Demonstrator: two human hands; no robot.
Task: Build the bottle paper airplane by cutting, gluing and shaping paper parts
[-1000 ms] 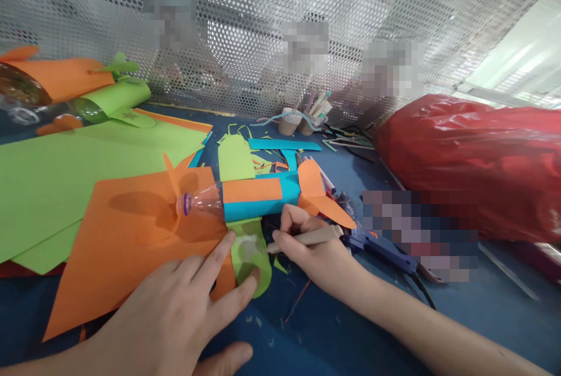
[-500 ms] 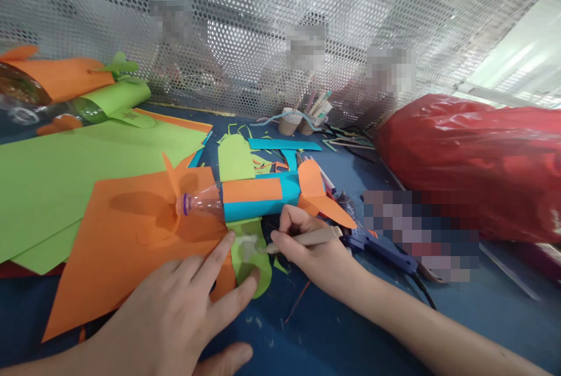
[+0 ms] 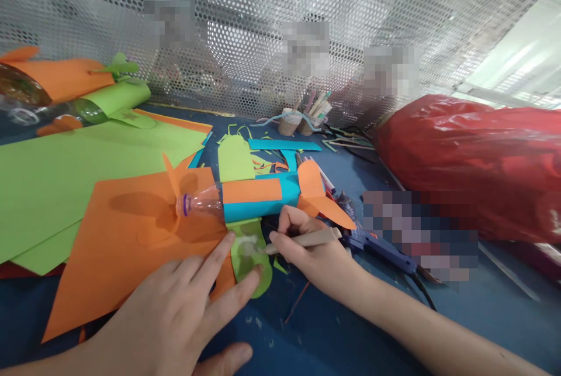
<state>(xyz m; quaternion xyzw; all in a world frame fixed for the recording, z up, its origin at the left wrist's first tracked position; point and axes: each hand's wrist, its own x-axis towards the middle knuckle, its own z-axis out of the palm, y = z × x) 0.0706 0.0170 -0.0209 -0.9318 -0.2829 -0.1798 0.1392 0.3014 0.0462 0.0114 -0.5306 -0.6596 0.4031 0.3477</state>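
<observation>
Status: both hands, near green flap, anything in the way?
Left hand: touching near green flap. Right hand: pen gripped, tip at flap's edge. Flap: beside blue-wrapped bottle, pale patch on it. Possible obstruction: blue corded tool beside right hand.

Red plastic bag [image 3: 473, 168]: right edge of bench [image 3: 302, 344]; two cups [image 3: 290, 124]: far edge; orange-wrapped bottle [image 3: 72, 79]: far left corner

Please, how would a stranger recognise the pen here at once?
Start at the blue paper-wrapped bottle in the middle. On its near side, the right hand holds the pen, tip at a green flap. It is pale, unlike the dark blue glue gun beside it.
</observation>
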